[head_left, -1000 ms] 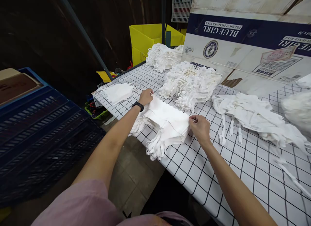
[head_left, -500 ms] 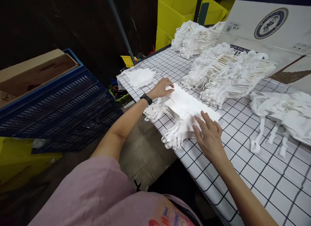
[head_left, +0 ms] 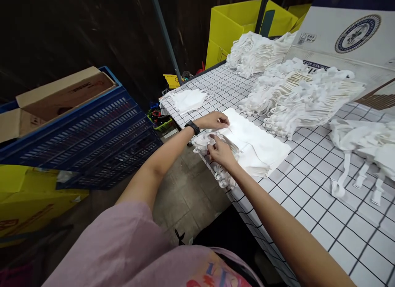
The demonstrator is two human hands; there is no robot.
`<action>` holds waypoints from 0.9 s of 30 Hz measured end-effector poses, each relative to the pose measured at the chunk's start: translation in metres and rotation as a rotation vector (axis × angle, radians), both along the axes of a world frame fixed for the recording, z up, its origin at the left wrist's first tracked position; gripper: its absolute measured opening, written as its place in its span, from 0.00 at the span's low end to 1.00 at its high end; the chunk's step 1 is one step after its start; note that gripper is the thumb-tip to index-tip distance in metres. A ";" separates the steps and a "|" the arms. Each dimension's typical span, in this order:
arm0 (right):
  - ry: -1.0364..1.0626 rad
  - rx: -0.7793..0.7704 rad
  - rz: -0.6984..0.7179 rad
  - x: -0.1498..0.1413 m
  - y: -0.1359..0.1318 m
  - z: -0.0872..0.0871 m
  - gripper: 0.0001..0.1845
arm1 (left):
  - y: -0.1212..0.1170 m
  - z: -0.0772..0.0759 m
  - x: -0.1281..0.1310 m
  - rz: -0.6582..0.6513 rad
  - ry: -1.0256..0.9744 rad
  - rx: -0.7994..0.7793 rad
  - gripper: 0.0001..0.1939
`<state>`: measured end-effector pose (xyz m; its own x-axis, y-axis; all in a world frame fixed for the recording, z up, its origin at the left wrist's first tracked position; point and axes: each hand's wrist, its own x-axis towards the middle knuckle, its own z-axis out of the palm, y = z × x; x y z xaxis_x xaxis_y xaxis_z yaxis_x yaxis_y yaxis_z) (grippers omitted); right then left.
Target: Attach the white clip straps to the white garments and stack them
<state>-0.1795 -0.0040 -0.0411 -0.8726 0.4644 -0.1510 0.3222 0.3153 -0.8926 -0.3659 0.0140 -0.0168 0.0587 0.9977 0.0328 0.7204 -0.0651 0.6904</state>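
Note:
A stack of flat white fabric pieces with straps [head_left: 262, 141] lies at the table's near left edge, its looped straps [head_left: 224, 178] bunched along the side towards me. My left hand [head_left: 214, 120], with a black band on its wrist, is at the upper left corner of the stack. Its fingers are curled and closed on the edge of the top piece. My right hand [head_left: 222, 153] reaches over the strap side. Thumb and forefinger come together at the thin white straps there; the exact grip is partly hidden.
White-strapped bundles [head_left: 314, 96] are piled across the patterned tabletop [head_left: 321, 200]. A smaller white stack [head_left: 188, 100] lies at the far left corner. A printed carton [head_left: 342, 28] stands behind, a yellow box [head_left: 225, 24] beyond. Blue crates [head_left: 92, 122] stand left of the table.
My right hand has moved left from the near right side of the stack to its straps. My left hand stays at the upper corner, its fingers more curled. The view has shifted slightly.

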 end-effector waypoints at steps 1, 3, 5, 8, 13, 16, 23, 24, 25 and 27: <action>0.002 -0.018 -0.003 -0.004 -0.001 0.001 0.29 | 0.000 0.000 0.000 -0.002 -0.005 -0.004 0.13; 0.006 -0.099 0.041 -0.006 -0.007 0.002 0.29 | 0.001 0.001 0.000 -0.008 -0.010 -0.010 0.13; 0.025 -0.187 0.174 -0.003 -0.016 0.003 0.27 | 0.001 0.002 0.000 -0.009 -0.015 -0.016 0.12; 0.087 -0.123 0.315 0.008 -0.031 0.003 0.22 | 0.002 0.002 0.000 -0.009 -0.022 -0.026 0.12; 0.124 0.079 -0.077 0.015 -0.034 -0.005 0.18 | 0.002 -0.002 -0.001 -0.014 -0.023 -0.004 0.13; 0.045 -0.011 -0.116 0.007 -0.030 -0.010 0.25 | 0.003 -0.005 -0.001 -0.018 -0.024 0.005 0.13; -0.049 -0.046 0.082 -0.014 -0.042 -0.010 0.30 | 0.004 -0.007 -0.002 -0.002 -0.008 0.011 0.13; -0.048 -0.031 0.109 -0.012 -0.046 -0.010 0.29 | 0.003 -0.007 -0.001 0.003 -0.008 0.011 0.13; -0.042 0.007 0.127 -0.008 -0.051 -0.009 0.29 | 0.003 -0.008 -0.001 0.009 -0.010 0.011 0.12; -0.013 0.131 0.143 0.006 -0.060 -0.008 0.29 | 0.001 -0.009 0.001 0.023 -0.008 0.015 0.12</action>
